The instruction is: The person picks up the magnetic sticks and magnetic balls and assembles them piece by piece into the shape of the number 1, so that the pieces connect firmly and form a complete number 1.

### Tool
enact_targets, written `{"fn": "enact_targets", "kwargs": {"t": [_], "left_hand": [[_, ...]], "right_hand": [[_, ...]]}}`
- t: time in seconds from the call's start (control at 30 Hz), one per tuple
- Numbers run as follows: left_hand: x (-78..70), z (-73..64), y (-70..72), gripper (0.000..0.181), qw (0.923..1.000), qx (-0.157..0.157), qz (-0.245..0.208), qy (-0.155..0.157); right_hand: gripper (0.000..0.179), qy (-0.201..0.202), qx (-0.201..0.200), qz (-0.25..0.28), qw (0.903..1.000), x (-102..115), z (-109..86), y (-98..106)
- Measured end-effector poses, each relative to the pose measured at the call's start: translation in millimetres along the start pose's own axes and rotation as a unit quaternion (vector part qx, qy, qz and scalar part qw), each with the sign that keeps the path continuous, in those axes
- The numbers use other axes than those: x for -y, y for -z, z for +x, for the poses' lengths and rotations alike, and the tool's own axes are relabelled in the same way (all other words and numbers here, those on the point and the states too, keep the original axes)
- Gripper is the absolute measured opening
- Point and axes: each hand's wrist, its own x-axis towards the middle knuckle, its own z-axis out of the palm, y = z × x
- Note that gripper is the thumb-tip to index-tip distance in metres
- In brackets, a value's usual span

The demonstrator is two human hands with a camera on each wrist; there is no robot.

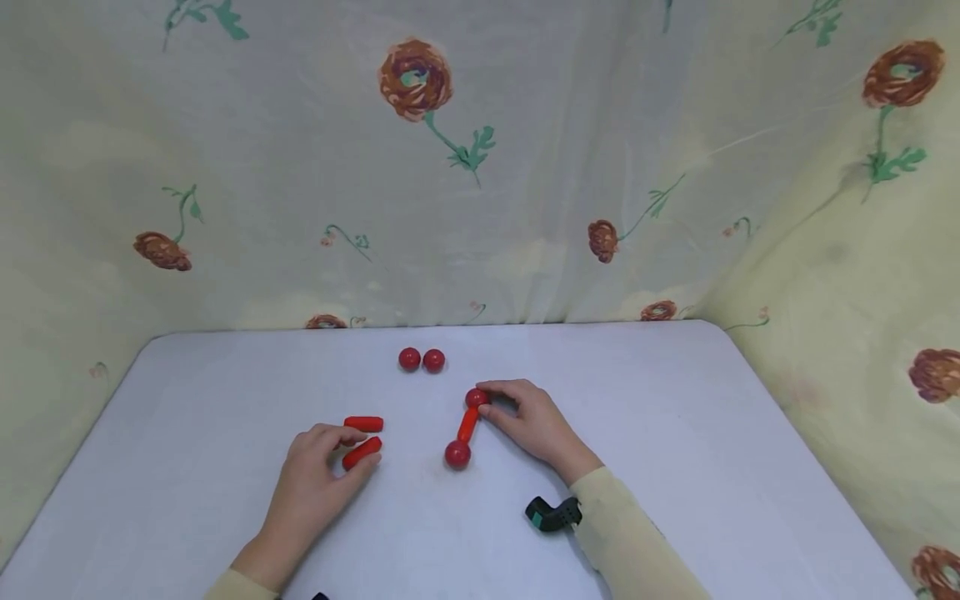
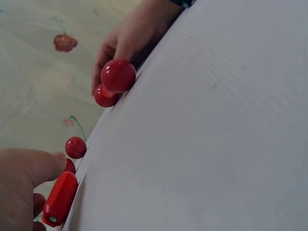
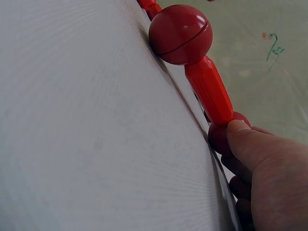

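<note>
Your left hand (image 1: 313, 473) curves about the near rod (image 1: 362, 452), thumb on one side, fingers on the other; from these angles I can't tell whether you pinch it. The far rod (image 1: 363, 424) lies just behind it on the table (image 1: 675, 400). Further right, two balls (image 1: 409, 359) sit side by side at the back. Next, a third rod (image 1: 468, 425) joins a near ball (image 1: 457, 455) to a far ball (image 1: 476, 398), which your right hand (image 1: 528, 421) pinches between thumb and fingers.
</note>
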Motion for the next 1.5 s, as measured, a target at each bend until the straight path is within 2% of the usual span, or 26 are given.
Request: {"fn": "enact_targets", "kwargs": {"t": [0.67, 1.0, 1.3, 1.5], "left_hand": [[-0.9, 3.2, -1.3, 0.034, 0.9968, 0.044, 0.062, 0.023], [1.8, 2.8, -1.7, 0.032, 0.9974, 0.036, 0.062, -0.004], [0.5, 2.5, -2.7, 0.03, 0.9963, 0.044, 0.073, 0.012], [0.5, 3.2, -2.2, 0.027, 0.9969, 0.037, 0.07, -0.001]], "right_hand": [[0.04, -0.004, -0.018, -0.003, 0.9998, 1.7, 0.9, -1.1], [0.04, -0.008, -0.023, -0.01, 0.9996, 0.8, 1.8, -1.6], [0.04, -0.016, -0.024, -0.013, 0.9995, 2.3, 1.5, -0.8], [0.04, -0.018, -0.029, -0.019, 0.9992, 3.1, 2.2, -0.7]]}}
